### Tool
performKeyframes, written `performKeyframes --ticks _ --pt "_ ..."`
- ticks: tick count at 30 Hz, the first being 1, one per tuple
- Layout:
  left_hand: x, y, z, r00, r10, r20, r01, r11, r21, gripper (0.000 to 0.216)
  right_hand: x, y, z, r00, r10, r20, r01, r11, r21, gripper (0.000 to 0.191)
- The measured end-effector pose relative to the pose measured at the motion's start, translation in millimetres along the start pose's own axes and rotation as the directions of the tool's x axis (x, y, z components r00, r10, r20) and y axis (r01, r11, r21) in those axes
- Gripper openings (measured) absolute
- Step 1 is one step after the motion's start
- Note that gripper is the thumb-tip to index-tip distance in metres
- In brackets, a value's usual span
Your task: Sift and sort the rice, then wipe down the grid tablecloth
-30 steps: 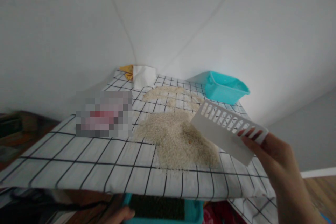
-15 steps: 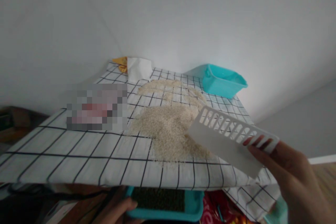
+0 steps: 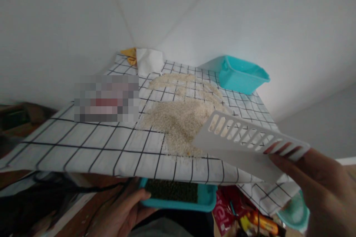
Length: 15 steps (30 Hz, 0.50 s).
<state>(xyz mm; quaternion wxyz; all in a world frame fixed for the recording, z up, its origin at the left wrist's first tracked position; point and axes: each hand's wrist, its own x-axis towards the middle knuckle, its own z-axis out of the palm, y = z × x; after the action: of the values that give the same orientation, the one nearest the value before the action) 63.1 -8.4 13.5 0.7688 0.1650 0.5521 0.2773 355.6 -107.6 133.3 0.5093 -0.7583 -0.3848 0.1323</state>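
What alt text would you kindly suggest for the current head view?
A person's right-hand grip holds a slotted white board at a heap of pale grains on a checked cloth; the left-hand grip holds a turquoise tray of dark contents below the cloth's near edge.

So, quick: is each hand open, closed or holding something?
Left hand: holding the teal tray at its left end.
Right hand: holding the slotted white scraper.

Only lettering I can spot on my feed is the big pale print on the red plastic bag [image 3: 224, 207], and honestly I can't read it.
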Motion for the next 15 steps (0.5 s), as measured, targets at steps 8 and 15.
performKeyframes --ticks 8,15 --pt "-7.1 5.4 6.0 0.999 -0.019 -0.039 0.018 1.0 -0.006 0.027 -4.8 4.5 0.6 0.994 0.025 0.107 -0.025 1.0 -0.007 0.015" --pt "5.9 -8.3 -5.4 0.999 0.022 -0.035 -0.022 1.0 -0.004 0.021 -10.6 -0.6 1.5 0.994 0.09 0.067 -0.092 0.996 0.015 0.022"
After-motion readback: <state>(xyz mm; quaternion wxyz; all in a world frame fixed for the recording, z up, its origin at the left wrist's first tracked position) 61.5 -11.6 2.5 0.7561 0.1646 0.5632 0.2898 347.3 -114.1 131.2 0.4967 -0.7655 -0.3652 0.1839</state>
